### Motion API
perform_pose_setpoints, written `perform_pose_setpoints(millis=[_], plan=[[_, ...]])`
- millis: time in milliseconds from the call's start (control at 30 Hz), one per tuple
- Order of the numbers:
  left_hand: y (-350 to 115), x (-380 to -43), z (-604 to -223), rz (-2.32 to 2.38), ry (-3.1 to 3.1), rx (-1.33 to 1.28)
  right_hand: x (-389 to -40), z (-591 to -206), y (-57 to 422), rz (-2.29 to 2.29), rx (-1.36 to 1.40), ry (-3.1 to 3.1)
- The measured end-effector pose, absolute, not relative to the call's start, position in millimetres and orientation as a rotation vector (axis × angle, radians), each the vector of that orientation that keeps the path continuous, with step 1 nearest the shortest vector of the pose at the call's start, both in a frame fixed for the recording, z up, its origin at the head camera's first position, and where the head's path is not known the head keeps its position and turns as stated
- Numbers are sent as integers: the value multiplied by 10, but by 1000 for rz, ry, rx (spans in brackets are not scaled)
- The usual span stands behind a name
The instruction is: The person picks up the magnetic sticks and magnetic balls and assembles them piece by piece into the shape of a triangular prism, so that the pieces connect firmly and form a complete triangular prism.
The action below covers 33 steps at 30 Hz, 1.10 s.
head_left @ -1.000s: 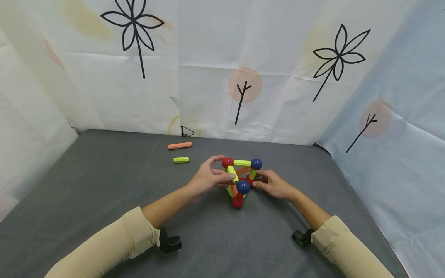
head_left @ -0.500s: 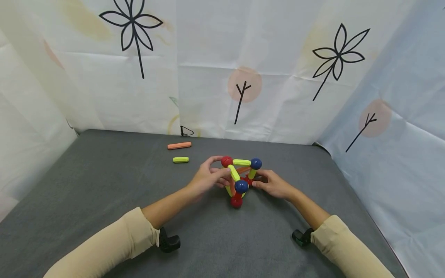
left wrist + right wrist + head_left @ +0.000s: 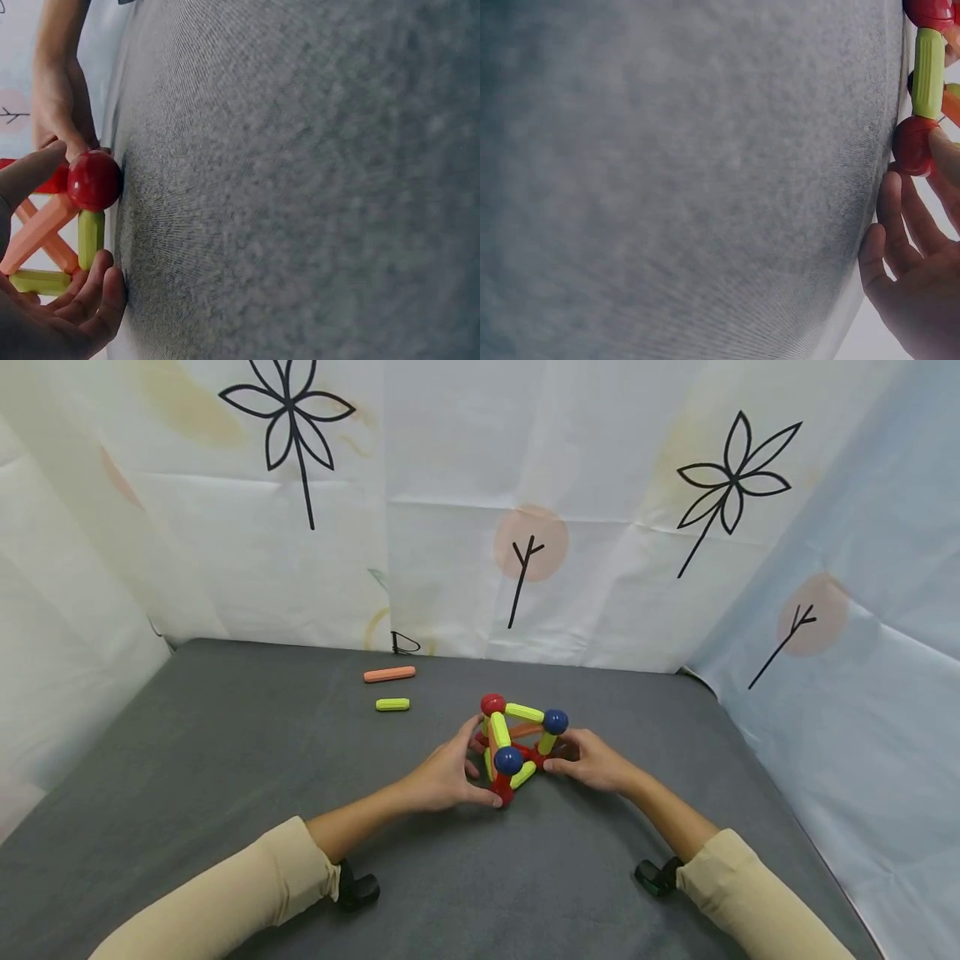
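A ball-and-rod toy frame (image 3: 500,731) stands on the grey cloth between both hands. Its red lower balls and blue upper balls are joined by yellow, orange and red rods. My left hand (image 3: 446,772) holds the frame's left side, thumb at the front red ball (image 3: 96,180) and fingers curled behind a yellow rod (image 3: 91,238). At the right, my right hand (image 3: 592,760) grips a lower red ball (image 3: 915,146) between thumb and fingers. A blue ball (image 3: 508,761) tops the front corner, and another blue ball (image 3: 556,722) sits at the right.
A loose orange rod (image 3: 389,674) and a loose yellow rod (image 3: 392,704) lie on the cloth, back and left of the frame. A patterned white curtain (image 3: 450,568) hangs behind the table.
My left hand has let go of the upper yellow rod and moved down to the frame's lower left side. The front blue ball has shifted left. My right hand stays at its red ball.
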<state>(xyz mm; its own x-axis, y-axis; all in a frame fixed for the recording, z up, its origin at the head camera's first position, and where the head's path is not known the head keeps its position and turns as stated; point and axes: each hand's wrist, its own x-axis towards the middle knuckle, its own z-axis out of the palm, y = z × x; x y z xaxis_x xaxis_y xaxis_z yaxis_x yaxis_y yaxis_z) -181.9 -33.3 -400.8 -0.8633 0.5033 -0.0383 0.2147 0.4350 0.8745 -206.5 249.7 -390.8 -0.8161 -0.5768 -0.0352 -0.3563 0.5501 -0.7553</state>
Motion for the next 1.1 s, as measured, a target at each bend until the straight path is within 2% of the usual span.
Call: perform_pose_setpoints(millis=[800,1100], plan=[[-554,-2245,-4118,1503,2387,762,-1894,-3903,2423,-1184,-833,2439],[-903,-2549,-3997,1532,2592,784,-1974,-3949,2447,-1244,-863,2339]])
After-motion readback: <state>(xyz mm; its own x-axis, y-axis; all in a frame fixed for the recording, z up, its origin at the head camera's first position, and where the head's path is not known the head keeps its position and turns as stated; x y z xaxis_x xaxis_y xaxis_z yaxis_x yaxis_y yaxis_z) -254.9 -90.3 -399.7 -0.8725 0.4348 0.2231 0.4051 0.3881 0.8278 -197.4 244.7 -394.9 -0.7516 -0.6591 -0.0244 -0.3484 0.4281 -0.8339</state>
